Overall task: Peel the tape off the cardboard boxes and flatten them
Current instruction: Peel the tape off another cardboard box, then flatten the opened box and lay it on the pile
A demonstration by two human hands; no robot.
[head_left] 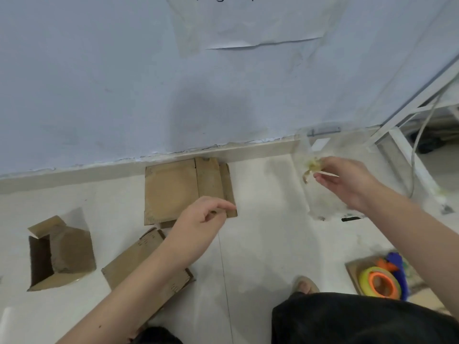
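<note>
A flattened cardboard box [173, 192] lies on the floor against the wall base. A second flattened box [139, 264] lies nearer, partly under my left forearm. An open, unflattened box [62, 252] stands at the left. My left hand [201, 222] hovers over the near right corner of the far flat box, fingers loosely curled and holding nothing. My right hand [347, 180] is raised at the right and pinches a crumpled wad of peeled tape [311, 166] over a clear plastic bag [323, 194].
A tape dispenser with a yellow and orange roll [380, 281] and a blue handle lies on a cardboard piece at the lower right. White cables [419, 135] and a white frame stand at the right. My dark-clothed knees fill the bottom edge.
</note>
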